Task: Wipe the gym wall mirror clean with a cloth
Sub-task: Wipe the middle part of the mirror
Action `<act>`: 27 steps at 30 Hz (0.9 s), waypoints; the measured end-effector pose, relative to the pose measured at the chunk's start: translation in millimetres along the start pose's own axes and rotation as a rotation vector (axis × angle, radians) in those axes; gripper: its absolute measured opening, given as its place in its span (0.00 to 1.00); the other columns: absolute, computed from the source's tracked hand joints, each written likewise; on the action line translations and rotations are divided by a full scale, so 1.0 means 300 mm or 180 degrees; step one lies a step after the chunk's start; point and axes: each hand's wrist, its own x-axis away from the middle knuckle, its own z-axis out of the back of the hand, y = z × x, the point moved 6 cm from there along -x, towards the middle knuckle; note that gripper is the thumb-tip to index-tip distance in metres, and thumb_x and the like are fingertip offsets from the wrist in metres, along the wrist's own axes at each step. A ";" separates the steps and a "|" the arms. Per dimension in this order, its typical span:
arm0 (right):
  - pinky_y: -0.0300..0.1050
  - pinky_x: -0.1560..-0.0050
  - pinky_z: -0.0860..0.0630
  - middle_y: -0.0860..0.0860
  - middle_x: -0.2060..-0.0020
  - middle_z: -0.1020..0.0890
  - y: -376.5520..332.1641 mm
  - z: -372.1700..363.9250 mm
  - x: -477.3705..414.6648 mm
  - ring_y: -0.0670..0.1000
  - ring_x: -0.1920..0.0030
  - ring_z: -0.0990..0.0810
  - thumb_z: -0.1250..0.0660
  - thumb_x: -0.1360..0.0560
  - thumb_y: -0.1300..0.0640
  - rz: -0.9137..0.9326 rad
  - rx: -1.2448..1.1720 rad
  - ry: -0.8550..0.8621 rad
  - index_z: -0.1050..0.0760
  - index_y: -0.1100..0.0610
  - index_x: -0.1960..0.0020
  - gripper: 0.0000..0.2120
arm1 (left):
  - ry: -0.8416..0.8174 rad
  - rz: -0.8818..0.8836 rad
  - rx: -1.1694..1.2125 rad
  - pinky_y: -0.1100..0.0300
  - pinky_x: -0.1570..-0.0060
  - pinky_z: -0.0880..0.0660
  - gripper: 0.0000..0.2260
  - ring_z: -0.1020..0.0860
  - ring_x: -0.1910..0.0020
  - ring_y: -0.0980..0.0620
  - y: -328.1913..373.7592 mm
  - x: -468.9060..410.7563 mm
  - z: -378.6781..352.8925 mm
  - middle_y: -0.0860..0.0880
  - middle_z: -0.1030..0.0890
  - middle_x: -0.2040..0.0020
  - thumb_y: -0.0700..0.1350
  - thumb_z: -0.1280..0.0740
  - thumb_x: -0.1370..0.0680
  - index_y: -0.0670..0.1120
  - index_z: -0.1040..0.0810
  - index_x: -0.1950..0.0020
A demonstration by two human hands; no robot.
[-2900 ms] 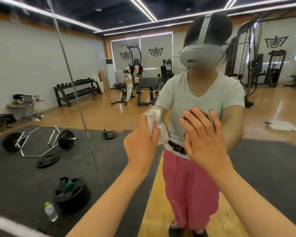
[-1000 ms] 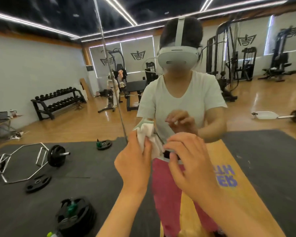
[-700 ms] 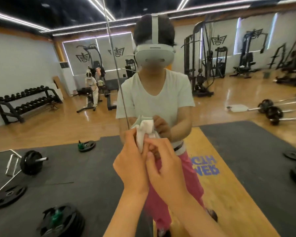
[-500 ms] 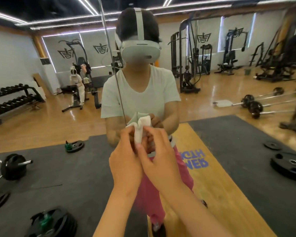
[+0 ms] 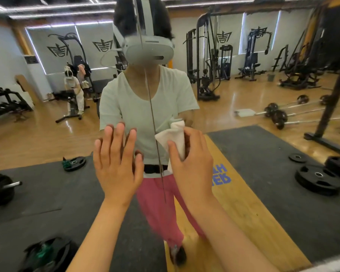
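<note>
Large glass wall mirror (image 5: 234, 91): smooth, glossy, sharp reflections. Thin dark seam line (image 5: 151, 107) between panes: slight glint.
White crumpled fabric cloth (image 5: 175, 138): soft, matt, creased.
Seen in reflection:
- orange-brown wooden plank floor (image 5: 37, 142): varnished, high sheen
- black rubber floor mats (image 5: 263, 154): matt, fine grain
- round black weight plates (image 5: 318, 179): dull rubbery coat
- long steel barbell bars (image 5: 306, 109): bright polished metal
- white hard-plastic headset (image 5: 149, 52): smooth, satin
- pale fabric T-shirt (image 5: 133, 107): matt
- pink fabric trousers (image 5: 155, 199): matt
</note>
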 end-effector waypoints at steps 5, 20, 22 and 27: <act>0.33 0.57 0.33 0.54 0.58 0.21 -0.018 -0.029 0.022 0.48 0.58 0.25 0.34 0.24 0.56 0.0361 0.0331 0.0357 0.23 0.63 0.47 0.11 | 0.0029 -0.0053 -0.0137 0.48 0.23 0.49 0.23 0.49 0.20 0.49 -0.009 0.020 -0.017 0.51 0.49 0.19 0.47 0.42 0.18 0.45 0.37 0.23; 0.28 0.60 0.34 0.49 0.59 0.28 0.242 0.259 -0.012 0.43 0.62 0.32 0.31 0.24 0.63 -0.0588 0.0462 0.0671 0.30 0.57 0.54 0.08 | 0.0079 -0.0027 -0.0153 0.47 0.22 0.51 0.23 0.51 0.20 0.49 0.000 0.032 -0.019 0.52 0.51 0.19 0.46 0.44 0.18 0.45 0.40 0.22; 0.29 0.61 0.33 0.49 0.59 0.28 0.231 0.237 -0.003 0.43 0.62 0.32 0.31 0.24 0.62 -0.0699 0.0401 0.0716 0.30 0.57 0.54 0.07 | 0.0079 -0.0030 -0.0164 0.47 0.22 0.51 0.24 0.51 0.20 0.49 0.001 0.030 -0.019 0.52 0.52 0.18 0.46 0.44 0.18 0.45 0.40 0.22; 0.36 0.62 0.37 0.49 0.62 0.28 0.112 0.005 0.127 0.47 0.62 0.31 0.33 0.24 0.57 -0.0282 0.0311 0.0149 0.32 0.57 0.57 0.08 | 0.0029 -0.0068 -0.0230 0.48 0.22 0.53 0.25 0.53 0.20 0.50 0.003 0.026 -0.019 0.53 0.55 0.18 0.47 0.45 0.18 0.46 0.44 0.21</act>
